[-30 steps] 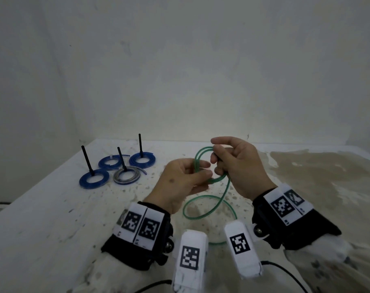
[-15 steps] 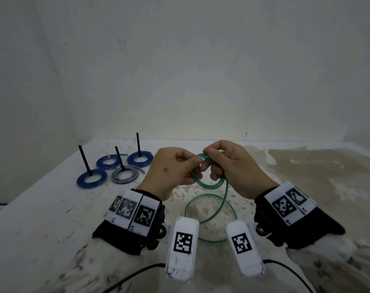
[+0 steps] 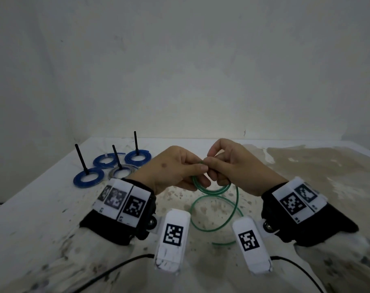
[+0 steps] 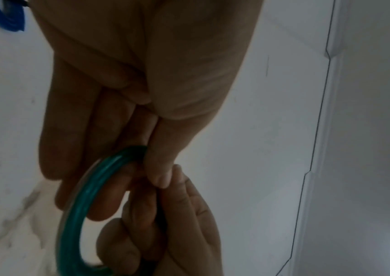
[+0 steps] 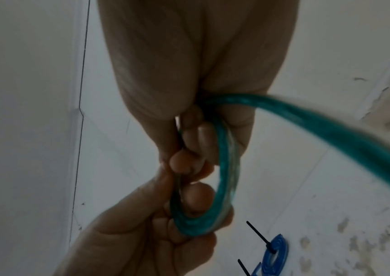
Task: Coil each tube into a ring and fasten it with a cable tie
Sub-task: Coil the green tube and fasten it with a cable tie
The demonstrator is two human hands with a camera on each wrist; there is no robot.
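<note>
Your left hand (image 3: pixel 175 172) and right hand (image 3: pixel 232 166) each have their grip pinched on the small coil of the green tube (image 3: pixel 211 190) above the counter (image 3: pixel 42 208); judged light and springy, hold it where the turns overlap.

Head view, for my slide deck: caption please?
Both hands pinch a partly coiled green tube above the table.
</note>
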